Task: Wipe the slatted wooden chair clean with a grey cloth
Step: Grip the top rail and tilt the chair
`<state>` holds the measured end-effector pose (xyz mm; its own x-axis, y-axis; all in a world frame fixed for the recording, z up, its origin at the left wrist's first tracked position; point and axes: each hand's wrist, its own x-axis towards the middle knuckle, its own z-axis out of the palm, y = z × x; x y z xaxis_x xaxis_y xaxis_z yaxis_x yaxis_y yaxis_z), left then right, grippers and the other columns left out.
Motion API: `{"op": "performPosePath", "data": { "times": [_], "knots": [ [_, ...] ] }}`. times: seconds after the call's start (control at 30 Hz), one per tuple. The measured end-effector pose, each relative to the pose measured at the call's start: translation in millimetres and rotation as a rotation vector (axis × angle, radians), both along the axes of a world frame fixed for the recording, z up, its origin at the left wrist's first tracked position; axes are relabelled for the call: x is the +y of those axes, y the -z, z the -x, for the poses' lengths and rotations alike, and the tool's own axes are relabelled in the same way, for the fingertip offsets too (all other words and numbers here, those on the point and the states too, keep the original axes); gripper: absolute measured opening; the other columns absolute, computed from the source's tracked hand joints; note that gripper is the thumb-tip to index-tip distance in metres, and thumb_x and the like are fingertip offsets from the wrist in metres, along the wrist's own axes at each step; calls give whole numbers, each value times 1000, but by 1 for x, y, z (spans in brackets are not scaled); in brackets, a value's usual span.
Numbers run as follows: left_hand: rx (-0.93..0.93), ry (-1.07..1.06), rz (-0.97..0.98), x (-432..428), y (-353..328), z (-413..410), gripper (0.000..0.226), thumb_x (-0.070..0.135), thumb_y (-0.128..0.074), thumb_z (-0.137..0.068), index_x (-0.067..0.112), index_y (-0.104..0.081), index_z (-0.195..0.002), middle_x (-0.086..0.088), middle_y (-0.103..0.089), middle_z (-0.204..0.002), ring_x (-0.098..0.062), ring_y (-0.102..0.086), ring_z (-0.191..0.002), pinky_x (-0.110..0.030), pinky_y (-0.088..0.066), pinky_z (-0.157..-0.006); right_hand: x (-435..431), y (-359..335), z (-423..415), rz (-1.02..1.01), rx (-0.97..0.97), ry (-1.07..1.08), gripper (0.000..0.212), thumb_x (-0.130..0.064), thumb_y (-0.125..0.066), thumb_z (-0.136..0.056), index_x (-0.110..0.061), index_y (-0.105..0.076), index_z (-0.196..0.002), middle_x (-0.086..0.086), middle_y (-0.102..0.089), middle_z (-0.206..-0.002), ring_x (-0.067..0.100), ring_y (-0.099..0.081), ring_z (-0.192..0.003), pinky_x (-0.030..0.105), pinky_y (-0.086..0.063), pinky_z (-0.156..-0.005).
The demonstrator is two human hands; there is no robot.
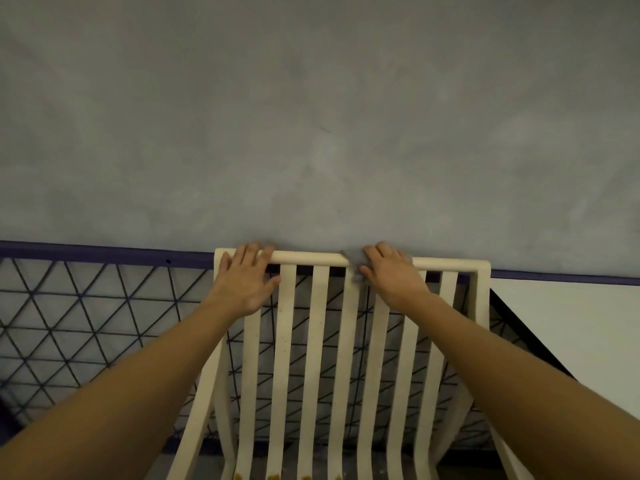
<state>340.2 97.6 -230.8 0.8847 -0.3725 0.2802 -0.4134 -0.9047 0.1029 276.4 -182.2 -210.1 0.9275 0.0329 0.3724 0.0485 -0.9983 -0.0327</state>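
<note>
Grey cloth (354,269) sits under right hand (391,276), draped over the top rail (308,258) of the chair (481,306); only a fringe shows beside the thumb. Right hand lies flat, fingers fairly straight, pressing the cloth; left hand (242,282) spread wide, bare, resting on the same rail. Rail's long axis runs hand to hand; bare span lies between them, so the next sweep probably goes leftward from the right hand; slats (287,341) run down toward the person.
</note>
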Motion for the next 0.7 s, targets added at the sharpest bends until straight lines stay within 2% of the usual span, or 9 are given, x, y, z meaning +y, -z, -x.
{"op": "performPosePath", "data": {
  "times": [0.1, 0.17, 0.23, 0.33, 0.43, 0.57, 0.7],
  "knots": [
    [58, -23, -63, 1, -1, -1, 72, 54, -31, -99, 29, 9, -154, 1, 10, -162, -23, 12, -149, -53, 2, -118, -7, 9, 11, 77, -27, 75, 39, -36, -32, -102, -14, -38, -133, 8, -45, -125, 29, -44, -117, 40, -29, -107],
    [81, -34, -72, 1, -1, -3, 76, 55, -33, -98, 30, 14, -153, 2, 16, -162, -23, 17, -148, -54, 4, -117, -2, 16, 17, 94, -3, 124, 52, -35, -31, -102, -9, -23, -146, 14, -33, -143, 33, -28, -136, 44, -14, -119],
    [88, -35, -66, -1, -1, -7, 79, 56, -34, -98, 30, 17, -152, 2, 20, -161, -23, 20, -147, -54, 6, -117, 6, 19, 19, 59, 18, 170, 61, -35, -30, -102, -7, -9, -152, 17, -15, -155, 34, -7, -146, 45, -2, -121],
    [83, -38, -54, -1, 0, -18, 81, 58, -36, -96, 31, 16, -152, 2, 22, -161, -22, 21, -147, -54, 6, -117, 25, 20, 12, -6, 52, 207, 69, -36, -30, -101, -4, 4, -152, 21, 2, -159, 36, 9, -147, 45, 7, -119],
    [52, -43, -40, 1, 3, -29, 83, 60, -39, -94, 33, 15, -152, 3, 21, -161, -22, 20, -147, -55, 3, -117, 49, 21, 3, -11, 46, 186, 73, -34, -30, -100, -2, 11, -150, 25, 12, -157, 38, 15, -145, 46, 10, -118],
    [13, -50, -29, 1, 11, -38, 83, 62, -41, -92, 34, 9, -152, 4, 11, -162, -21, 14, -148, -56, -1, -117, 83, 29, -10, 0, 39, 133, 75, -29, -32, -99, -1, 16, -149, 28, 18, -155, 41, 20, -143, 51, 6, -119],
    [4, -50, -9, 2, 14, -45, 82, 63, -41, -92, 34, 6, -153, 6, 10, -162, -20, 12, -149, -55, -1, -117, 117, 27, -30, 15, 52, 96, 75, -35, -31, -101, 0, 15, -149, 29, 20, -154, 41, 22, -142, 51, 6, -119]
  ]
}}
